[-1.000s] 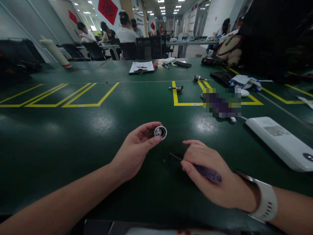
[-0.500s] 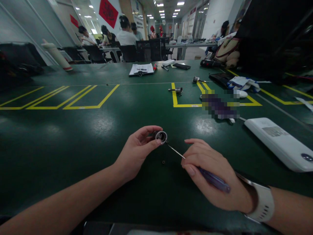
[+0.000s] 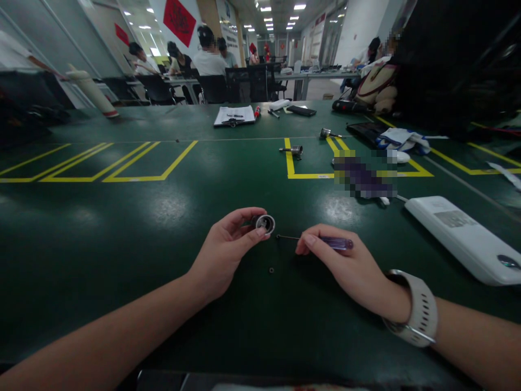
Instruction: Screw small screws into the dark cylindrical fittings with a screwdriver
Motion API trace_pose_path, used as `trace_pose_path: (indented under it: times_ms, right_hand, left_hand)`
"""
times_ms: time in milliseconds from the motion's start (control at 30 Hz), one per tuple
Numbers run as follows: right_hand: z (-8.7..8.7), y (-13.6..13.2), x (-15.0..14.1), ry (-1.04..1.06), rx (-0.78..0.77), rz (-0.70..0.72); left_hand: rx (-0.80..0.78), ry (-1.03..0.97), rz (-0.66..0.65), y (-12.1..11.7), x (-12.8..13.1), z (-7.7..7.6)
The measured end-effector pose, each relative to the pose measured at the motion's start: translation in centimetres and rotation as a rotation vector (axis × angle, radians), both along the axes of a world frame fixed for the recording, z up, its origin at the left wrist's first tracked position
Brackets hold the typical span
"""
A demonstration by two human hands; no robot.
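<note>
My left hand [image 3: 226,255] pinches a small round metal part [image 3: 264,222] between thumb and fingers, its open end turned toward me. My right hand [image 3: 345,266] grips a thin screwdriver with a purple handle [image 3: 337,243]. The screwdriver lies nearly level, and its shaft tip [image 3: 279,236] points left, just short of the metal part. A tiny dark screw [image 3: 271,269] lies on the green table [image 3: 122,228] below the two hands. A white watch sits on my right wrist.
A white device [image 3: 459,233] lies at the right. Two metal parts [image 3: 293,150] rest by the yellow floor-style markings, with a clipboard [image 3: 235,115], phone and gloves [image 3: 401,138] farther back. People sit at tables in the background.
My right hand has turned and lifted the screwdriver from a slanted hold to a nearly level one, its tip now beside the metal part. My left hand stays almost still.
</note>
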State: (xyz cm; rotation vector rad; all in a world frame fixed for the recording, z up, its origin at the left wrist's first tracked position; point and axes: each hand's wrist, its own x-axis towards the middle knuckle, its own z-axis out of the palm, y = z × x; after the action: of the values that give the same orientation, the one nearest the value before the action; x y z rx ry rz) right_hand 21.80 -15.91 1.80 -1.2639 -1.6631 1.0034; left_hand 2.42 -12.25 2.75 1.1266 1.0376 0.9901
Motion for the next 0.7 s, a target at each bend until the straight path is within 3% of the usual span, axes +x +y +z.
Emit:
trace_pose_path:
  times_ms: [300,500,700]
  right_hand:
    - [1.7,-0.5,0.8,-0.079,0.042,0.068]
    - [1.1,-1.0,0.3,-0.264,0.358,0.134]
    - [0.7,-1.4,0.2,-0.275,0.530,0.211]
  left_hand:
    - [0.004,-0.004,0.009,-0.1,0.0,0.1]
    - [0.017,-0.004,0.032,-0.2,0.1,0.0]
    - [0.022,0.047,0.008,-0.1,0.0,0.0]
